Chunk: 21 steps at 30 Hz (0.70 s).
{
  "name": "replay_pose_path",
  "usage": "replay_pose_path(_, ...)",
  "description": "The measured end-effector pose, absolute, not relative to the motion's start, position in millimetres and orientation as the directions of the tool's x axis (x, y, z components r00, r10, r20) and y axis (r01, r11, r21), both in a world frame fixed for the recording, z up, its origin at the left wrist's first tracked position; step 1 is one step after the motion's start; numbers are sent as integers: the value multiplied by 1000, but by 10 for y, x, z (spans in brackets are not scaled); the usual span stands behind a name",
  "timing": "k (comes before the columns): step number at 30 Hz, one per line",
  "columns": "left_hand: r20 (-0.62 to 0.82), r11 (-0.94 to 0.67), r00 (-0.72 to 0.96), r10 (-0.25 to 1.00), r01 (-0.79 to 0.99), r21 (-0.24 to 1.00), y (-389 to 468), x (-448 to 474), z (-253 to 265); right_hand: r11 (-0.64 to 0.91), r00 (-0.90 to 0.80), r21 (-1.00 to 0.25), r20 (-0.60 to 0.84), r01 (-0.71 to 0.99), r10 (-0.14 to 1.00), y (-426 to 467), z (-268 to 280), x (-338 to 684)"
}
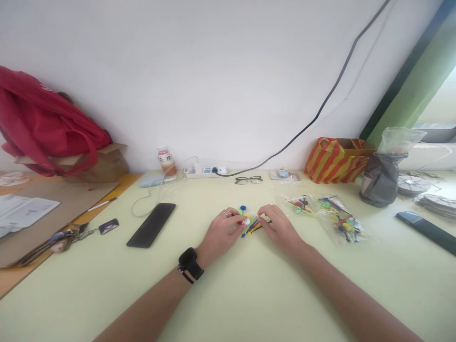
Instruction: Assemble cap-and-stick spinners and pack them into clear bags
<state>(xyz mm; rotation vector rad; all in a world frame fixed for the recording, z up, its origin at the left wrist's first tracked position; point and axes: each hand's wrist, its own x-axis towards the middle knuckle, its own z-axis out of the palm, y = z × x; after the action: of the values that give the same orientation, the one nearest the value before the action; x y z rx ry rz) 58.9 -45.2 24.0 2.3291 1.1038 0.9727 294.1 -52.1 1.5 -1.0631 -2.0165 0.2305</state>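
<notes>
Between my hands, a small pile of coloured plastic sticks [251,228] lies on the pale green table [228,294]. My left hand [223,230], with a ring and a black watch [190,264] on the wrist, has thumb and fingers curled in at the pile's left side. A small white disc [246,221] and red bits show at its fingertips. A blue round piece [243,208] sits just beyond them. My right hand [280,225] is bent over the pile's right side, thumb and fingertips drawn together. What either hand grips is too small to make out.
Clear bags of coloured plastic parts [344,223] lie to the right. Glasses [248,180] and a power strip [206,172] are near the wall. A black phone [151,225] lies left; a striped bag [337,159] and grey bag [380,180] stand back right.
</notes>
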Motion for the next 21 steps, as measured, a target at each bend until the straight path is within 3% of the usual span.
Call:
replay_pose_path(5, 368, -492, 376, 851, 321, 810, -485, 630, 238, 502, -139, -727, 500, 468, 855, -631, 76, 2913)
replay_pose_path(9, 238, -265, 342, 909, 35, 964, -515, 690, 201, 427, -106, -862, 415, 274, 904, -754, 185, 2863)
replay_pose_path(11, 178, -169, 361, 916, -57, 984, -533, 718, 188, 392, -115, -900, 376, 188, 919, -812, 232, 2826)
replay_pose_path(14, 177, -148, 381, 907, -105, 983, -558, 748, 186, 367, -156, -923, 347, 119, 925, -880, 262, 2765)
replay_pose_path(21, 216, -196, 431, 876, -90, 976, -582, 742, 171, 351, -208, -913, 310, 207, 928, -905, 225, 2706)
